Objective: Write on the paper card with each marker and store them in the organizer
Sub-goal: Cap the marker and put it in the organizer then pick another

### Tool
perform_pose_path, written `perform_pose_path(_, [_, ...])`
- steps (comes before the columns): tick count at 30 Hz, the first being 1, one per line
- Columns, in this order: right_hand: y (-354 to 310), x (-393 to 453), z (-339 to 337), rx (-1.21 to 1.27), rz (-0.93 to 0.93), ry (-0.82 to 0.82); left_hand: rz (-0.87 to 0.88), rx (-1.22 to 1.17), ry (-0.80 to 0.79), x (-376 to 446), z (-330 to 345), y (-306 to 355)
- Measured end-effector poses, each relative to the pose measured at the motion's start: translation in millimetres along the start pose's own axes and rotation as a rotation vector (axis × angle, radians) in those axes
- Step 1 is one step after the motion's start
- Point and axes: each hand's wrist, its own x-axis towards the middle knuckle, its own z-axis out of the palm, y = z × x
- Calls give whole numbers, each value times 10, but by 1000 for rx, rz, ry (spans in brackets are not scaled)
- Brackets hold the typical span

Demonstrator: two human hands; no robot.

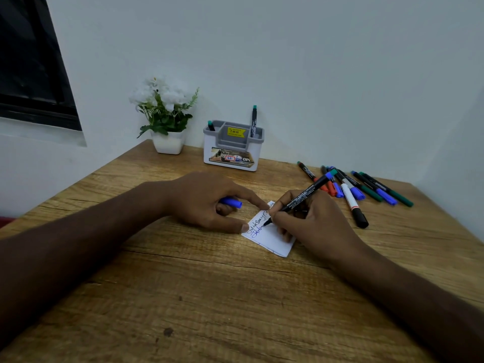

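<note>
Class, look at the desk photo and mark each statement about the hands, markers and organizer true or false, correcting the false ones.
1. The right hand holds a marker with its tip on the paper card. True.
2. The left hand is empty. False: it holds a blue cap.
3. Two green-capped markers stand in the organizer. True.
4. The loose markers lie left of the organizer. False: they lie to its right.
5. The flower pot stands right of the organizer. False: left.
</note>
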Motion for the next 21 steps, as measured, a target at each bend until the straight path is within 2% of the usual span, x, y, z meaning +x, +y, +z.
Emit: perform_pose_path(21, [-3, 22, -15, 66, 62, -19, -15, 8, -14, 0, -15, 30])
